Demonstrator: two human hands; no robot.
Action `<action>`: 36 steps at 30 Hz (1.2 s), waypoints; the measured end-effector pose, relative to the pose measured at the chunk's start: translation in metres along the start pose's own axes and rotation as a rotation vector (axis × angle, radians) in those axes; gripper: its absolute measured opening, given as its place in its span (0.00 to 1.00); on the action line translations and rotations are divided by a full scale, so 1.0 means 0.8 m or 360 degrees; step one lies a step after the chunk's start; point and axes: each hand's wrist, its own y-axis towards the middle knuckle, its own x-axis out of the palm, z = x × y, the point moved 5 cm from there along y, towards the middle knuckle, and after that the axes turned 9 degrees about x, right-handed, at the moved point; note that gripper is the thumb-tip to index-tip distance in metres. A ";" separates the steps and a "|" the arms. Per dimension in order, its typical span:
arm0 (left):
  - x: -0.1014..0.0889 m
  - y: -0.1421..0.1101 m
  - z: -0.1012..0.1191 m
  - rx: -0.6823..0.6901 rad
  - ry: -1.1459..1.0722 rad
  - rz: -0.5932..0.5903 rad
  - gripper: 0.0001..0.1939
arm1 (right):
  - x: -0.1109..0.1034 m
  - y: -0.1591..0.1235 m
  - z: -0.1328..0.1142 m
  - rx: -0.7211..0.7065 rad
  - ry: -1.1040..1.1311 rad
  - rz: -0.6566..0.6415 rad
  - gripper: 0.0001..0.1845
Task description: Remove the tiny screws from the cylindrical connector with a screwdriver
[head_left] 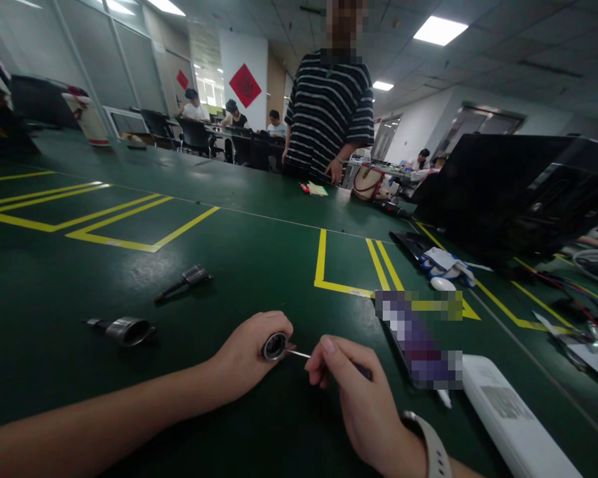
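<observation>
My left hand (254, 348) is wrapped round a round metal part (275, 346), whose hollow, ringed end faces the camera; the rest of it is hidden in the palm. In my right hand (356, 382) is a slim screwdriver (299, 354) with a thin bright shaft and a dark handle. Its shaft points left and meets the side of the metal part, where the tip cannot be made out. To the left on the green table (259, 265) lie a metal piece with a wide cup-shaped end (128, 330) and a narrower metal piece with a thin shank (185, 281).
Right of my right hand lie a phone (418, 342) and a long white case (513, 418). Beyond them are a white mouse (442, 284), gloves (447, 265) and a black monitor (498, 192). A person in a striped shirt (331, 113) stands across the table.
</observation>
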 end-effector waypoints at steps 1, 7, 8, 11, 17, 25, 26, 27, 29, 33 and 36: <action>0.000 0.000 0.000 -0.0004 -0.0011 -0.0001 0.05 | -0.001 0.002 0.001 0.0054 0.0108 0.0010 0.18; 0.001 0.003 -0.001 -0.0065 -0.0044 0.0004 0.06 | -0.001 0.007 0.006 0.0286 0.0543 0.0047 0.18; 0.001 0.003 -0.002 -0.0069 -0.0045 0.0000 0.07 | -0.002 0.007 0.006 0.0290 0.0540 0.0057 0.18; 0.004 0.002 -0.004 -0.0045 -0.0046 -0.0029 0.07 | -0.005 0.004 0.003 0.0176 0.0311 0.0052 0.19; 0.007 0.003 -0.004 -0.0015 -0.0006 -0.0073 0.05 | -0.007 0.004 0.001 0.0097 0.0144 0.0024 0.19; 0.008 0.018 -0.004 -0.0064 -0.0019 -0.0100 0.06 | -0.015 0.012 0.007 0.0281 0.0568 0.0108 0.19; 0.009 0.020 -0.004 -0.0049 -0.0014 -0.0103 0.06 | -0.017 0.012 0.007 0.0265 0.0544 0.0129 0.19; 0.011 0.021 -0.004 -0.0032 -0.0004 -0.0112 0.06 | -0.020 0.012 0.007 0.0243 0.0499 0.0152 0.19; 0.013 0.023 -0.004 0.0010 0.0026 -0.0137 0.05 | -0.023 0.011 0.006 0.0182 0.0385 0.0188 0.18; 0.015 0.023 -0.001 0.0096 0.0061 -0.0158 0.06 | -0.023 0.012 0.007 0.0184 0.0358 0.0191 0.18; 0.012 0.023 -0.001 0.0107 0.0044 -0.0126 0.07 | -0.021 0.013 0.012 0.0258 0.0493 0.0192 0.18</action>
